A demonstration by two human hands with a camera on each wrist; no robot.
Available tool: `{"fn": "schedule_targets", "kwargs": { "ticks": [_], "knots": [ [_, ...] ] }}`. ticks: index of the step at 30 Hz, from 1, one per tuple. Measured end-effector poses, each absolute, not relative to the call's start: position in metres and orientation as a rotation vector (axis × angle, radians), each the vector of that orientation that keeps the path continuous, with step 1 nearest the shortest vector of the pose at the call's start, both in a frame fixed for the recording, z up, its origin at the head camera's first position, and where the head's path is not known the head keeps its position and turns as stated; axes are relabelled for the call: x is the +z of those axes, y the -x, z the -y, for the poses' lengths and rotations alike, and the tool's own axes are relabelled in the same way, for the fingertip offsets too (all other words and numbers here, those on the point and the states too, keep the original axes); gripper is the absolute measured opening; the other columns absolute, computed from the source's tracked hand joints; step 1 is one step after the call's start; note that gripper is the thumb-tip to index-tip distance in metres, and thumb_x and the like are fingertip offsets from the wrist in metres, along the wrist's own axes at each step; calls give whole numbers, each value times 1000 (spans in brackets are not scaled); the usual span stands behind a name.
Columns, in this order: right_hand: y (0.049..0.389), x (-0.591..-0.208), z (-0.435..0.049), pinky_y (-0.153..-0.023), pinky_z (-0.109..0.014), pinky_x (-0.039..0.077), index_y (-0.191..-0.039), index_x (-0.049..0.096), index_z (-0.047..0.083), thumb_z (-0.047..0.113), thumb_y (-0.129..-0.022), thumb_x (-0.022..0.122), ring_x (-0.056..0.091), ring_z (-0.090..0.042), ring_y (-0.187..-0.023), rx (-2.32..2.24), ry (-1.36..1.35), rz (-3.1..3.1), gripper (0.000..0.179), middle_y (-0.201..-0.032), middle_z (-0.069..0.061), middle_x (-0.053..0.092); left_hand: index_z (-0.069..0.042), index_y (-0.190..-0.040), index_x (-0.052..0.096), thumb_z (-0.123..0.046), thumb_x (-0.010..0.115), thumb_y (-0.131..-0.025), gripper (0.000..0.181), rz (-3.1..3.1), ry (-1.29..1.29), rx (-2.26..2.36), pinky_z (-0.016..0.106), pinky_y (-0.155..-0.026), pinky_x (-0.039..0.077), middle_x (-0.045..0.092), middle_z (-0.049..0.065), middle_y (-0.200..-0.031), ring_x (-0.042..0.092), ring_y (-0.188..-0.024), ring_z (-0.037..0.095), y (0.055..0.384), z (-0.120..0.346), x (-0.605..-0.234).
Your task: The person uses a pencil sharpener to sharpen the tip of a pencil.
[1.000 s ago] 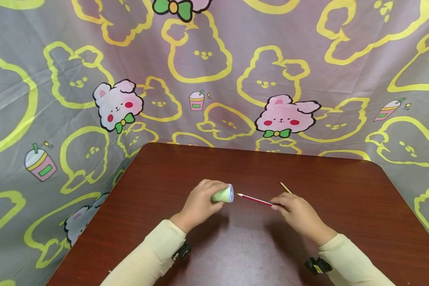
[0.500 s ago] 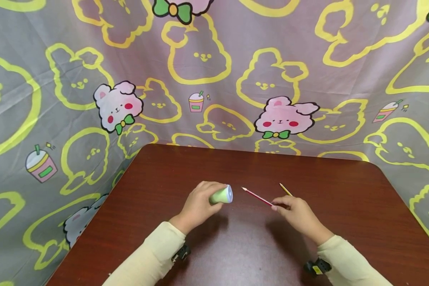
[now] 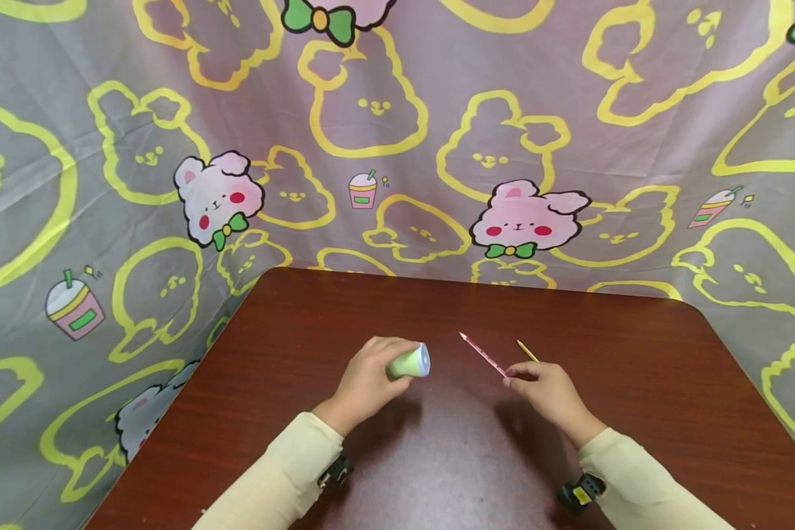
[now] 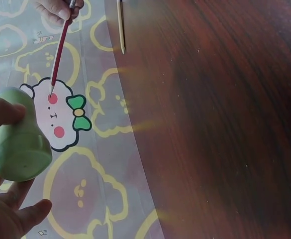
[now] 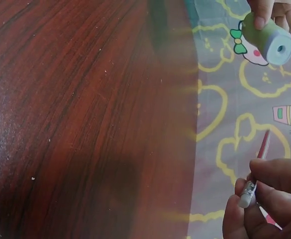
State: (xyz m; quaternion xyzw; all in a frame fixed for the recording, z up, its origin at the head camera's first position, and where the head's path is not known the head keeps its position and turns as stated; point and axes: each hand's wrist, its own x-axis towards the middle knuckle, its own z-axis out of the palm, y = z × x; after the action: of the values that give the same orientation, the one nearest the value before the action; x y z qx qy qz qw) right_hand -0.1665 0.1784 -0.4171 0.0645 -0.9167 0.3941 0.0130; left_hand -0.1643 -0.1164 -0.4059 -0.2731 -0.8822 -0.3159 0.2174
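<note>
Above the left half of the table, my left hand (image 3: 361, 379) grips a green pencil sharpener (image 3: 405, 363). Its pale blue end, with a round hole (image 5: 281, 49), faces right towards the other hand. My right hand (image 3: 551, 394) pinches a red-and-white pencil (image 3: 483, 353) near its eraser end. The pencil's sharpened tip points up and left, apart from the sharpener. In the right wrist view the white eraser (image 5: 245, 199) shows between the fingers. A second, yellowish pencil (image 3: 527, 350) lies on the table just beyond my right hand.
The dark red-brown wooden table (image 3: 344, 309) has rounded far corners. A grey patterned cloth (image 3: 397, 132) hangs behind it and along its sides. Black wrist cameras sit under both cream sleeves (image 3: 285, 471).
The red-and-white pencil has swung in my right hand, its tip moving away from the sharpener, back and to the right. My left hand and the sharpener have hardly moved.
</note>
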Motion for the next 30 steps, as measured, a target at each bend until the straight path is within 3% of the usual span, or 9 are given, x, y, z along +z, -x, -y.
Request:
{"fn": "schedule_targets", "kwargs": {
  "ticks": [9, 30],
  "knots": [
    [170, -420, -180, -63, -31, 42, -96, 72, -2, 11, -82, 72, 53, -15, -68, 1329, -71, 2857, 20, -69, -5, 65, -11, -113, 70, -2, 80, -67, 48, 2442, 754, -884, 35, -83, 49, 68, 4, -110, 60, -98, 22, 164, 116, -407],
    [185, -440, -171, -61, -29, 42, -93, 70, -6, 8, -80, 72, 54, -14, -66, 1475, 40, 2769, 19, -72, -7, 66, -10, -113, 70, -2, 81, -66, 48, 2412, 702, -960, 36, -83, 50, 68, 5, -109, 60, -99, 23, 165, 109, -409]
  ]
}}
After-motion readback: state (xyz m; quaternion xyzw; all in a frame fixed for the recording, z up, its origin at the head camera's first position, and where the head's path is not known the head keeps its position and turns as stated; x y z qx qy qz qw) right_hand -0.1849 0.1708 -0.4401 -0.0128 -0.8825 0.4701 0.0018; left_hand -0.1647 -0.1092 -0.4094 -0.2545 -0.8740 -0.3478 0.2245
